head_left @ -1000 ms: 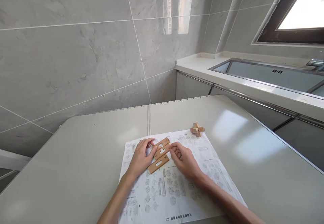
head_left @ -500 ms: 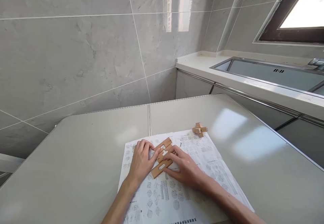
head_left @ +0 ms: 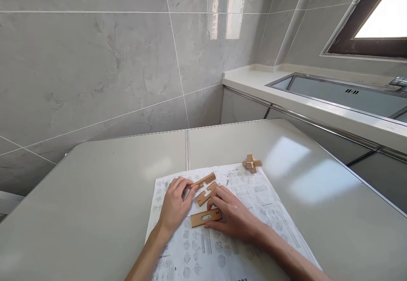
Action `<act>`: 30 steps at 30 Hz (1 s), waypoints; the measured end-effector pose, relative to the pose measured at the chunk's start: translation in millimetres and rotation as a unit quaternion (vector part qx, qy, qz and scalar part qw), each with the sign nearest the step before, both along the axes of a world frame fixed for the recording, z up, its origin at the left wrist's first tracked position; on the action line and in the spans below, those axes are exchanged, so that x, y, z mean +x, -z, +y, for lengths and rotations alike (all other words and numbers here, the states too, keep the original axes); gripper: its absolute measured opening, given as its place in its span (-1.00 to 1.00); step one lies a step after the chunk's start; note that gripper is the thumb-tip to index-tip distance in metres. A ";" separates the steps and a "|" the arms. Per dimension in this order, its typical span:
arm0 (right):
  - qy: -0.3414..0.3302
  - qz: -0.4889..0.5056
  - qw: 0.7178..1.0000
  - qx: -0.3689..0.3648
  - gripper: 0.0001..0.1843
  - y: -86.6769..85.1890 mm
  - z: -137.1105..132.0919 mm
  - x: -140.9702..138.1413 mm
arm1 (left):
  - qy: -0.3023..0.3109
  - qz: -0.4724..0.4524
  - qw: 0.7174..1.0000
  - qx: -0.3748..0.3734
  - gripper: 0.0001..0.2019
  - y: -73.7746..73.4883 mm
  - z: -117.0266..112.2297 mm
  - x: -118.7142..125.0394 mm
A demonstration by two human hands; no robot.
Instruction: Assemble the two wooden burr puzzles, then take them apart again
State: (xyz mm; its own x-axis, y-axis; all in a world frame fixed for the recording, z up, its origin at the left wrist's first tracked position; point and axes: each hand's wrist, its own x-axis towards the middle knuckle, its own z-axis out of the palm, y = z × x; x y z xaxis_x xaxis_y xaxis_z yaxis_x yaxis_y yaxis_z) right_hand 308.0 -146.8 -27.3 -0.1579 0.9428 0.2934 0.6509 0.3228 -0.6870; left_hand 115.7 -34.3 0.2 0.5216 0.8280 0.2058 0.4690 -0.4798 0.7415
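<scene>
Grip: right hand (head_left: 234, 215) clamps slotted piece (head_left: 197, 220); left hand (head_left: 174, 207), contact hidden, I cannot tell.

White paper sheet (head_left: 219, 240), printed with small diagrams, on glossy off-white table (head_left: 104, 209). Over sheet's far half: left hand (head_left: 175, 204) pinching narrow brown wooden piece (head_left: 208, 178). Mid-sheet: right hand (head_left: 233, 213) gripping flat brown wooden bar (head_left: 197, 220), oval-slotted, marked 2. Between them on sheet, notched brown wooden piece (head_left: 201, 199). At sheet's far right corner, cross-shaped wooden block (head_left: 252, 163).
</scene>
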 end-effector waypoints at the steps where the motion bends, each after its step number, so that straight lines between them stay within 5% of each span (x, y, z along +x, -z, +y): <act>1: -0.001 -0.002 1.000 0.001 -0.55 0.5 0.1 0.2 | -0.007 -0.011 1.000 -0.012 -0.76 -0.2 -0.3 -0.2; 8: -0.019 -0.011 1.000 0.014 -0.67 -2.7 1.0 0.6 | -0.018 -0.084 0.989 -0.121 -0.69 -3.1 -5.1 0.8; 12: 0.009 0.088 0.996 -0.034 -0.69 -8.2 3.0 3.3 | 0.002 -0.141 0.973 -0.182 -0.67 -7.3 -8.0 3.0; 20: 0.132 0.277 0.944 -0.120 -0.59 -4.1 8.6 11.4 | 0.036 -0.172 0.951 -0.253 -0.64 -6.7 -13.6 5.2; 30: 0.105 0.414 0.892 -0.150 -0.46 -25.3 6.4 10.4 | 0.092 -0.150 0.940 -0.292 -0.62 -6.9 -21.2 8.4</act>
